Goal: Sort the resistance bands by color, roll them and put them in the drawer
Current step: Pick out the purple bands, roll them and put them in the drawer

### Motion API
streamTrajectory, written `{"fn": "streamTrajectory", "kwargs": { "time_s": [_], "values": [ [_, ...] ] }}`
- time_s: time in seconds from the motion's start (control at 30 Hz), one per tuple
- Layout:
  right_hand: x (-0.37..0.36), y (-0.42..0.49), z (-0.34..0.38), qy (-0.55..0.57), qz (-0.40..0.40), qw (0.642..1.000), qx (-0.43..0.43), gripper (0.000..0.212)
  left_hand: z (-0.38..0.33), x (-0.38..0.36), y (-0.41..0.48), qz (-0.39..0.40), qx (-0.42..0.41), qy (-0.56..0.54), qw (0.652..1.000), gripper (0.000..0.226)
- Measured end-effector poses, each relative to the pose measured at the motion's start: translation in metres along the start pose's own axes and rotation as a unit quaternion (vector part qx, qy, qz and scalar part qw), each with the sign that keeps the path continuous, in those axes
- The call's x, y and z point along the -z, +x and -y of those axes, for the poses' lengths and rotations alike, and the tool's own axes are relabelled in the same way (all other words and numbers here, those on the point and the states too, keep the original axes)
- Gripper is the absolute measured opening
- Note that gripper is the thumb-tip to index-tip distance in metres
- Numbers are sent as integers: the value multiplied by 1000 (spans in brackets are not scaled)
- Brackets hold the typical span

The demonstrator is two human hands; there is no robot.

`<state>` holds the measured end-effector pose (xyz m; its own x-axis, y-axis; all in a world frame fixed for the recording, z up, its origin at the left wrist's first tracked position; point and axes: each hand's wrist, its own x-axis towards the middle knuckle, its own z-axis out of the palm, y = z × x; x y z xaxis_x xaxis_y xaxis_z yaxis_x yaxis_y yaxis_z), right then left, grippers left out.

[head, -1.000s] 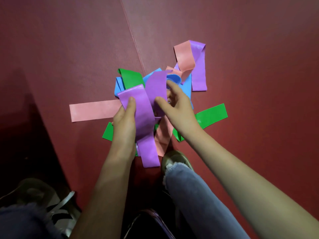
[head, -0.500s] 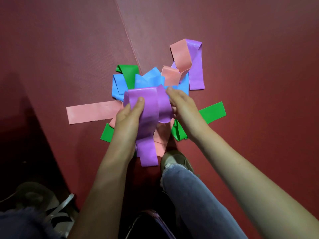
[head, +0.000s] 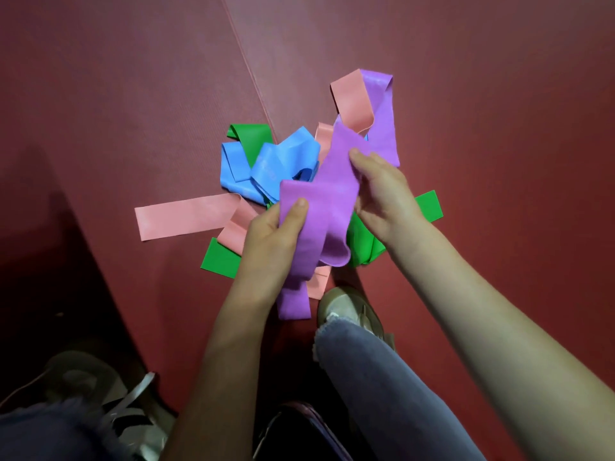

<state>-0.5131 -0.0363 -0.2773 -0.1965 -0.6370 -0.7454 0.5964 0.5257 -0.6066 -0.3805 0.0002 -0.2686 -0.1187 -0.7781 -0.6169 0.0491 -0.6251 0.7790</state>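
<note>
Bands lie tangled in one pile on the red mat, just above the middle of the view. Your left hand grips the nearest purple band at its 8 o'clock edge, thumb on top and fingers curled beneath. Your right hand pinches the same band at its 2 o'clock edge, thumb over the top face. The band is raised off the pile between both hands, one end running up toward 12 o'clock and the other hanging toward 6 o'clock, ending just beside your shoe. From your hands, a crumpled blue band sits at 10 o'clock, with a folded green band touching its far side. A pink band stretches flat toward 9 o'clock. A green end pokes out at 8 o'clock and another green end at 3 o'clock, behind your right wrist. At 1 o'clock a second purple band lies looped with a second pink band. The mat's seam runs from the pile toward 11 o'clock. Your jeans leg crosses the frame at 5 o'clock.
</note>
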Motion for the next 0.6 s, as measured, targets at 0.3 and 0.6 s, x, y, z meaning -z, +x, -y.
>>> {"fn": "streamTrajectory", "kwargs": {
  "time_s": [0.3,0.6],
  "values": [
    [-23,-31,-3,-224,155,958,91,19,-6,12,11,-136,51,-76,987,19],
    [-41,-41,-24,-298,109,936,154,30,-12,6,9,-98,94,-78,988,51]
  ]
}}
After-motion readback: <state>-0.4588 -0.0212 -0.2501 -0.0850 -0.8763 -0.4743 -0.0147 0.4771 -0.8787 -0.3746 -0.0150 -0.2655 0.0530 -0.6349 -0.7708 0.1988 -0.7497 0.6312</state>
